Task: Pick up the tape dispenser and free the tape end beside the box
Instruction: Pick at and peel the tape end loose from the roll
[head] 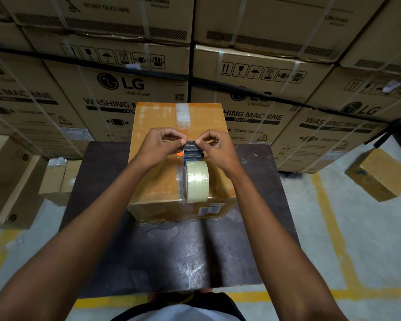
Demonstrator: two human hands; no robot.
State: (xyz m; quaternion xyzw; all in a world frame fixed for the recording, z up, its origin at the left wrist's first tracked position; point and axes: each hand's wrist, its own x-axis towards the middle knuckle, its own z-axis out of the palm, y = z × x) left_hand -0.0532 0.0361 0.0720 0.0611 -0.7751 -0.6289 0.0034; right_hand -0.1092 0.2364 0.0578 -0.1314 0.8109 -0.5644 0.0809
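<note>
Stacked washing machine cartons (116, 93) fill upper frame. Dark table (171, 251) centre carries the box (158, 181). Tape dispenser (193, 167) held above box, mid-frame. Left hand (159, 147) and right hand (218, 148) both pinch its dark front end; tape end probably between fingertips, too small to confirm.

The near half of the tabletop (171, 258) is free for my hands; the box (158, 181) fills its far middle.
</note>
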